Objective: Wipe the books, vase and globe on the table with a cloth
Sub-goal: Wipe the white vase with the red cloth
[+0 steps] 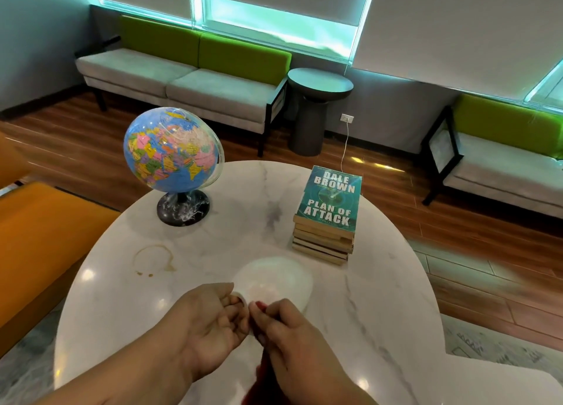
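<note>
The work seems to be at the white vase point(275, 278), which sits blurred at the near middle of the round marble surface point(213, 246), just in front of both hands. The left hand point(210, 322) lies palm up with its fingers point(233, 305) curled in at the vase's mouth, apparently holding it by the neck, though blur keeps the grip from being certain. The right hand point(292, 334) has its fingers folded tight on a dark red cloth point(265, 377), which trails down below the wrist and shows again at the fingertips against the vase. The globe point(170, 151) stands on its black base at the far left. The stack of paperback books point(329, 215) lies at the far right, well apart from the hands. Nothing shows whether either has been wiped. A brown ring stain point(154, 260) marks the surface near the left.
</note>
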Demonstrator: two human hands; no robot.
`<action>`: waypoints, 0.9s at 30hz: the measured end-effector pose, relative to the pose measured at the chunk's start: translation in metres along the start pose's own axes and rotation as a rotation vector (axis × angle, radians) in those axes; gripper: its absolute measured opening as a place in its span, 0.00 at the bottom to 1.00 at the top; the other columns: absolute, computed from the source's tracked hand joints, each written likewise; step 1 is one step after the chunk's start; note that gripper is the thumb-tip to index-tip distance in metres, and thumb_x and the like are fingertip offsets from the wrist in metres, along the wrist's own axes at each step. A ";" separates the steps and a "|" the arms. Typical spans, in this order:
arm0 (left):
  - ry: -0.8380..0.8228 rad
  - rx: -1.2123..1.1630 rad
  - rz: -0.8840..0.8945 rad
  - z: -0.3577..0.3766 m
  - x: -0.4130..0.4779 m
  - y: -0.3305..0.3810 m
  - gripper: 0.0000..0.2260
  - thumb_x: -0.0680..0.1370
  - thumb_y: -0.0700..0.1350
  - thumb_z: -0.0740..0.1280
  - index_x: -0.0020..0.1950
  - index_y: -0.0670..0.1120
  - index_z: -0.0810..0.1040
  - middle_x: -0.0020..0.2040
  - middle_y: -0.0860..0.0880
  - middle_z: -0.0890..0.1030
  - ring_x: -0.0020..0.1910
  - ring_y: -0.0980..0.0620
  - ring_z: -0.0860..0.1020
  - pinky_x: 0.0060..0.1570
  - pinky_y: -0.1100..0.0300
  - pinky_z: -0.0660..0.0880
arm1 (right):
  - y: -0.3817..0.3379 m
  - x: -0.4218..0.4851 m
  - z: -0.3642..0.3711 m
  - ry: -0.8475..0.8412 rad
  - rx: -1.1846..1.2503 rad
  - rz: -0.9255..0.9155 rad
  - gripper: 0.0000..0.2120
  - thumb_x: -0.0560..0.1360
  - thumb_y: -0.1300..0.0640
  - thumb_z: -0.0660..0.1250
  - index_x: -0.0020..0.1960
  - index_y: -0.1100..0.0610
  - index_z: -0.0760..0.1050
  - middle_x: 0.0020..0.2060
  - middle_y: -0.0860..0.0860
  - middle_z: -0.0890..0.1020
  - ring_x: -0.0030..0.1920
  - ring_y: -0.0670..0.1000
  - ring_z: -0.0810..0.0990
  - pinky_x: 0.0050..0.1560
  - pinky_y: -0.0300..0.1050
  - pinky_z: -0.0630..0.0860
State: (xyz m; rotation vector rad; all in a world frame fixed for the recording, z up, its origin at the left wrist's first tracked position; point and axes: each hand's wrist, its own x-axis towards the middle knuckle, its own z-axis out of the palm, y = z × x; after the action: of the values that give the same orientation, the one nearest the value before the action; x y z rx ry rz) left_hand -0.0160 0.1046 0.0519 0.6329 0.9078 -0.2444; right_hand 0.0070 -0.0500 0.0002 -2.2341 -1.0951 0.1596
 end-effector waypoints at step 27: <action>0.034 0.176 0.105 -0.004 -0.002 -0.015 0.09 0.80 0.38 0.60 0.46 0.37 0.78 0.30 0.45 0.71 0.29 0.52 0.69 0.34 0.59 0.69 | -0.018 0.029 -0.014 -0.062 -0.025 0.107 0.15 0.79 0.57 0.60 0.64 0.49 0.74 0.53 0.42 0.68 0.52 0.44 0.72 0.57 0.39 0.72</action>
State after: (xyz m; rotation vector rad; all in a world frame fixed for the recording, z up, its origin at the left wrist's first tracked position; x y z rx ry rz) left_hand -0.0269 0.0951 0.0454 0.8470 0.8890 -0.2214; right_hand 0.0188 -0.0268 0.0264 -2.3251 -1.0147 0.2633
